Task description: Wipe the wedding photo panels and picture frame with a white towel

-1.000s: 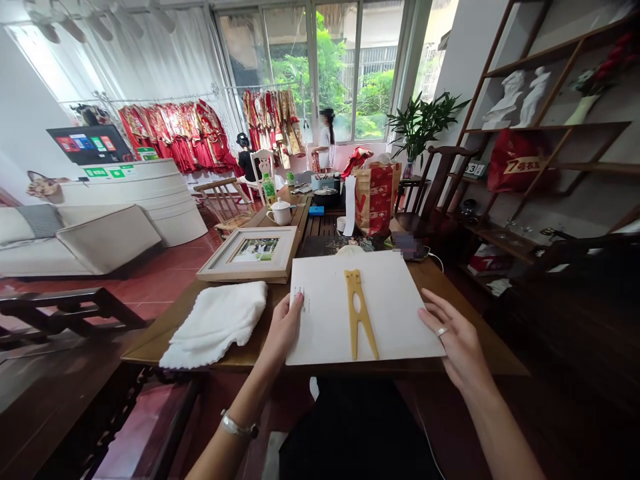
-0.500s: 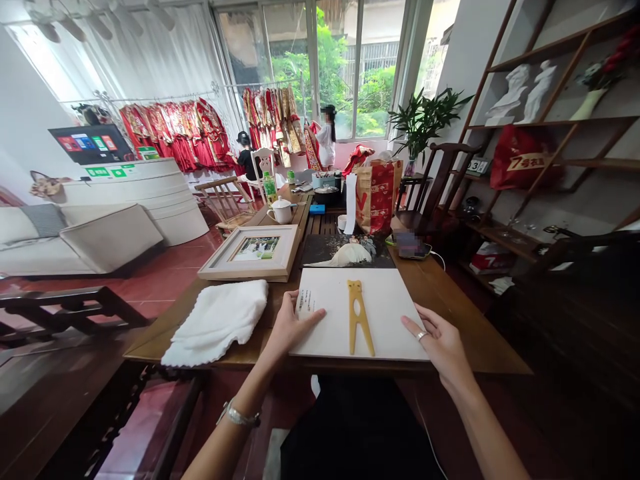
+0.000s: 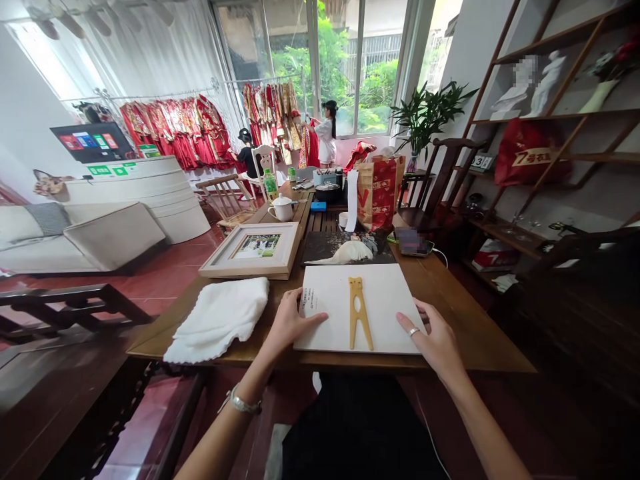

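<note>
A flat white board [image 3: 327,287] with small black print at its upper left lies near the table's front edge. My left hand [image 3: 295,323] grips its left side, thumb on top and fingers round the edge. My right hand [image 3: 433,333], wearing a ring, holds the right side the same way. On the board rests a yellow, cat-headed tool with two long prongs [image 3: 358,313]; neither hand touches it. Just behind the board lies a dark picture [image 3: 320,243] showing a white gown. Left of my left hand is a folded white cloth [image 3: 220,320].
A framed photo [image 3: 215,263] lies behind the cloth on the wooden table [image 3: 480,327]. Farther back stand a lidded white cup [image 3: 283,209], a green-labelled bottle [image 3: 270,185] and a red-and-brown paper bag [image 3: 380,197]. A phone [image 3: 415,243] with a cable lies at right. Two people are near the garment racks.
Both hands have shifted the white board slightly away from me, with the yellow tool still on it. The standing person in the background has changed posture beside the clothes.
</note>
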Action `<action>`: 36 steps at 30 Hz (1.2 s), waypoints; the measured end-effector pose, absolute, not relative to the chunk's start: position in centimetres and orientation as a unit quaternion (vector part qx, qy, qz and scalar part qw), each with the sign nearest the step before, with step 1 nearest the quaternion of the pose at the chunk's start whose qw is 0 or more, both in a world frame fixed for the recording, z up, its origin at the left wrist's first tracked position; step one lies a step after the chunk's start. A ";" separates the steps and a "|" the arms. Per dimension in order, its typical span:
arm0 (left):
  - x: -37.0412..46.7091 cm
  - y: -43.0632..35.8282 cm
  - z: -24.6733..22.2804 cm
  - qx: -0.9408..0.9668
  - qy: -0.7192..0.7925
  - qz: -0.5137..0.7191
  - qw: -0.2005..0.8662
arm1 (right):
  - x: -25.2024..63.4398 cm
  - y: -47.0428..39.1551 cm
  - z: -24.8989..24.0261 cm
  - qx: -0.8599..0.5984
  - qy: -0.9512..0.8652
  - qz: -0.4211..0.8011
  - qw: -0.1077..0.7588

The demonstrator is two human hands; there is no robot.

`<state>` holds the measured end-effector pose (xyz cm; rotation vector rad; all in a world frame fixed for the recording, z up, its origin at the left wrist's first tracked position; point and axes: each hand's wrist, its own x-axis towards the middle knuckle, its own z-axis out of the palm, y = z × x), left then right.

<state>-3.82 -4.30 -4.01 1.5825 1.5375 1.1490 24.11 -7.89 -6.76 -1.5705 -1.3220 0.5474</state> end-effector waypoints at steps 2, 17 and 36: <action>-3.8 -4.2 -4.1 0.613 0.600 0.423 0.291 | 24.0 -7.9 -6.6 -0.656 -0.554 0.211 0.467; -4.0 -3.7 -5.5 0.643 0.618 0.382 0.241 | 23.7 -7.6 -5.7 -0.679 -0.575 0.205 0.409; -4.1 -3.1 -5.7 0.684 0.652 0.277 0.172 | 25.4 -5.5 -5.7 -0.680 -0.656 0.121 0.304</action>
